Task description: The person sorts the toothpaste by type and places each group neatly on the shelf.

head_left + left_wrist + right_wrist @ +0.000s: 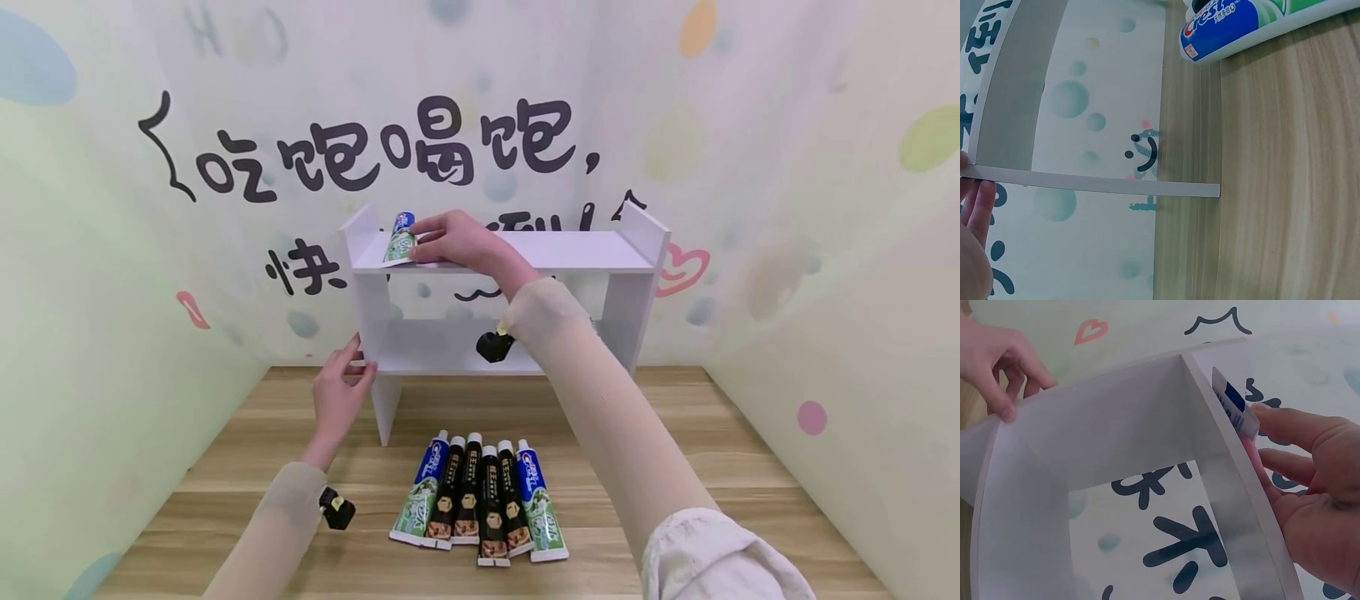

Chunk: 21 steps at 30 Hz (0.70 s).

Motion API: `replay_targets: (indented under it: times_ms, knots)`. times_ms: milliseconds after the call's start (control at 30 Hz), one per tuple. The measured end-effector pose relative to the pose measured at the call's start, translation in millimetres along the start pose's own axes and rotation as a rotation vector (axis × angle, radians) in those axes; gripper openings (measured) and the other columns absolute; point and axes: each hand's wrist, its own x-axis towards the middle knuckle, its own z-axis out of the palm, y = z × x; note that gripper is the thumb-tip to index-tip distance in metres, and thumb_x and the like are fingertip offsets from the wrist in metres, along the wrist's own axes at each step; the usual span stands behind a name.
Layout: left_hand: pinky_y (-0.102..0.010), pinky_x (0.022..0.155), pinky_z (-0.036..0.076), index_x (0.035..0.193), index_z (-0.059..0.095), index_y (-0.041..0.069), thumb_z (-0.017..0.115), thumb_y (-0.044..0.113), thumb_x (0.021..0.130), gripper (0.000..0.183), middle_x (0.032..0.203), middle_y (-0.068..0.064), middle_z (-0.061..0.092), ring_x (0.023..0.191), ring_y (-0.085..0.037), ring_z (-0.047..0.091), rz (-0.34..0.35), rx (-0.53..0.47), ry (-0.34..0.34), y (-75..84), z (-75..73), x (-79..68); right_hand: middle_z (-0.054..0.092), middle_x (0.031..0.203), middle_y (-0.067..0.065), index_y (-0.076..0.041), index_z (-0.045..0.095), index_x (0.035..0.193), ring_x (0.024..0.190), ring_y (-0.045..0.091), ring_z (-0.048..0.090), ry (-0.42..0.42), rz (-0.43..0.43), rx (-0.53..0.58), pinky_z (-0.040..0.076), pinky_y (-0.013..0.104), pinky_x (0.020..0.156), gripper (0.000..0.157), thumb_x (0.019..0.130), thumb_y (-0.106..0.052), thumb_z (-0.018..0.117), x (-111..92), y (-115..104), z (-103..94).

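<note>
A white two-tier shelf (pixel 510 250) stands on the wooden table. On the left end of its top board lies a blue and green toothpaste tube (pixel 400 242), its flat end toward the front edge. My right hand (pixel 459 242) pinches this tube by its right side; in the right wrist view, the tube's pale flat end (pixel 1244 419) shows at the fingertips. Lower down, my left hand (pixel 341 396) holds the front edge of the shelf's left side panel (pixel 1085 181), thumb at the edge and fingers along the outer face.
In front of the shelf, several toothpaste tubes lie in a row, flat ends toward me: black tubes (pixel 491 500) in the middle, a blue and green tube (pixel 422 492) at the left and another such tube (pixel 540 504) at the right. Printed walls (pixel 810 275) enclose the table (pixel 637 533).
</note>
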Motion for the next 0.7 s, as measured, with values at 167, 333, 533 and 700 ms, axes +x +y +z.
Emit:
replay_targets:
  times_ms: [167,333,533,700]
  knots:
    - [0.004,0.065,0.044,0.135,0.059,0.003,0.073,-0.002,0.085,0.052,0.102,-0.026,0.067,0.081,-0.042,0.072,0.001,-0.002,0.002,0.6,0.9,-0.2,0.066,0.13,0.005,-0.016,0.056,0.141,0.106,0.015,0.06,0.027,-0.104,-0.155,0.048,0.024,0.09,0.055,0.091,-0.032,0.072,2,4,4.5]
    - [0.004,0.066,0.044,0.135,0.059,0.004,0.073,-0.002,0.085,0.052,0.102,-0.025,0.067,0.081,-0.041,0.071,-0.002,-0.005,0.006,1.9,-0.1,-0.2,0.068,0.128,0.004,-0.014,0.058,0.139,0.103,0.012,0.062,0.05,-0.172,-0.198,0.05,0.022,0.086,0.055,0.09,-0.034,0.073,2,8,9.4]
    - [0.005,0.066,0.043,0.134,0.06,0.004,0.073,-0.001,0.085,0.052,0.1,-0.025,0.068,0.079,-0.041,0.072,0.012,0.004,0.018,2.2,-0.7,-0.6,0.069,0.123,0.003,-0.014,0.056,0.14,0.103,0.012,0.062,0.06,-0.182,-0.204,0.051,0.022,0.083,0.061,0.087,-0.036,0.076,3,10,12.3]
    - [0.005,0.065,0.042,0.134,0.061,0.003,0.073,-0.001,0.084,0.051,0.1,-0.025,0.068,0.078,-0.041,0.072,0.029,0.004,0.026,2.1,0.1,-0.9,0.068,0.115,0.002,-0.015,0.058,0.139,0.097,0.013,0.059,0.093,-0.186,-0.212,0.048,0.021,0.075,0.062,0.085,-0.036,0.078,3,11,13.8]
